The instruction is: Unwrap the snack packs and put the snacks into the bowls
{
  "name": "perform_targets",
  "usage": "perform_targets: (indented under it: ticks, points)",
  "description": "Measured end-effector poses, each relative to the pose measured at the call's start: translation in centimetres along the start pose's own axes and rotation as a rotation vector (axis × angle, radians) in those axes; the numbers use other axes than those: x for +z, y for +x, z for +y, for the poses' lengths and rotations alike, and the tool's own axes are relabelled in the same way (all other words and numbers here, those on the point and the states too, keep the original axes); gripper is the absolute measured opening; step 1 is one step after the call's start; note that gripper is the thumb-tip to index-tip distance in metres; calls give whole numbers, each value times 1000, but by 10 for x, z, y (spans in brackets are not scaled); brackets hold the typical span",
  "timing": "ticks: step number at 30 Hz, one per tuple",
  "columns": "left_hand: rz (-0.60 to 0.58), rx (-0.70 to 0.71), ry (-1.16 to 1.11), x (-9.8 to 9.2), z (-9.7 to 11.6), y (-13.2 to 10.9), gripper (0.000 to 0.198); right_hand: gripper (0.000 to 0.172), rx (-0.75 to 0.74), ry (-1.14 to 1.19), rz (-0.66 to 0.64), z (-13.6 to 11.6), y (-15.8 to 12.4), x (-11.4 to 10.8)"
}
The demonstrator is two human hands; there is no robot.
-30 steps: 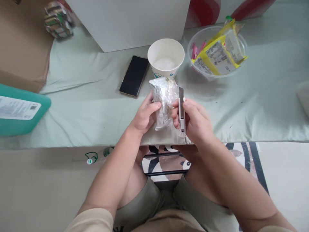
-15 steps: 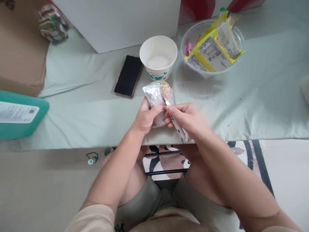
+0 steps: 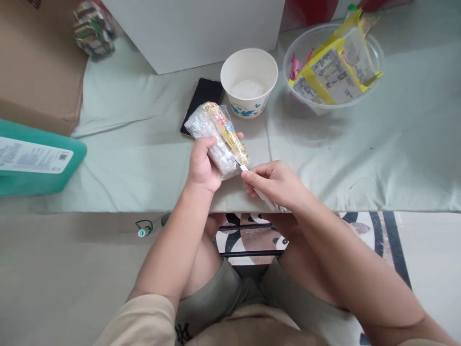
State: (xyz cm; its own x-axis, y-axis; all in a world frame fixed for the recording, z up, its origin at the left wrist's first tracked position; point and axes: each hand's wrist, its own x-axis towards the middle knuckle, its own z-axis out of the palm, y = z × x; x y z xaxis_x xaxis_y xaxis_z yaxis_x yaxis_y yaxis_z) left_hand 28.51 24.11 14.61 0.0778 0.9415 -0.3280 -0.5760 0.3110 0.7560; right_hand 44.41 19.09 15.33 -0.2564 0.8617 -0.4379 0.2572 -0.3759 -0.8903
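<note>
A clear plastic-wrapped package (image 3: 218, 139) with a colourful yellow strip along its right side is in my left hand (image 3: 204, 164), whose fingers wrap round it. It is tilted, its upper end over the phone (image 3: 201, 98). My right hand (image 3: 275, 183) is closed on a slim utility knife (image 3: 262, 194). The blade tip touches the package near its lower right end. Just beyond the package stands a white paper bowl (image 3: 248, 81) with blue leaf prints.
A clear round tub (image 3: 333, 106) at the back right holds a yellow packet. At the left are a green container (image 3: 32, 180), a cardboard box (image 3: 43, 72) and a wrapped bundle (image 3: 94, 31). A large white box (image 3: 201, 29) stands behind.
My left hand has turned the package, so its upper end leans left over the phone and more of the colourful side shows. The knife tip is now nearer the package's lower end.
</note>
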Motion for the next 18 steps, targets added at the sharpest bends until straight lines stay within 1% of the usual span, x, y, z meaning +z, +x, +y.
perform_targets:
  ticks: [3, 5, 6, 7, 8, 10, 12, 13, 14, 16, 18]
  points:
    - [7, 32, -13, -5, 6, 3, 44, 56, 18, -56, -29, -2, -1, 2]
    - [33, 63, -6, -9, 13, 5, 40, 55, 17, -129, -46, -4, -3, 3]
    - [48, 79, -2, -12, 18, 6, 37, 54, 1, -180, -33, -5, -4, 3]
    - [63, 94, 3, -14, 23, 8, 34, 53, -23, -243, 8, -5, -5, 2]
    - [77, 114, 7, -17, 28, 9, 32, 51, -50, -316, 81, -5, -5, 0]
    - [101, 177, 16, -20, 34, 10, 30, 45, -100, -475, 295, -2, -4, -8]
    - [102, 233, 37, -20, 32, 9, 35, 38, -142, -612, 495, 5, 0, -19]
    - [85, 242, 55, -19, 29, 9, 39, 36, -164, -659, 552, 10, 3, -24]
    - [54, 236, 77, -16, 24, 7, 44, 35, -184, -693, 583, 14, 5, -29]
    - [-43, 186, 135, -11, 10, 5, 54, 33, -218, -744, 631, 22, 10, -35]
    - [-151, 148, 213, -7, -5, 2, 65, 36, -254, -778, 726, 26, 12, -37]
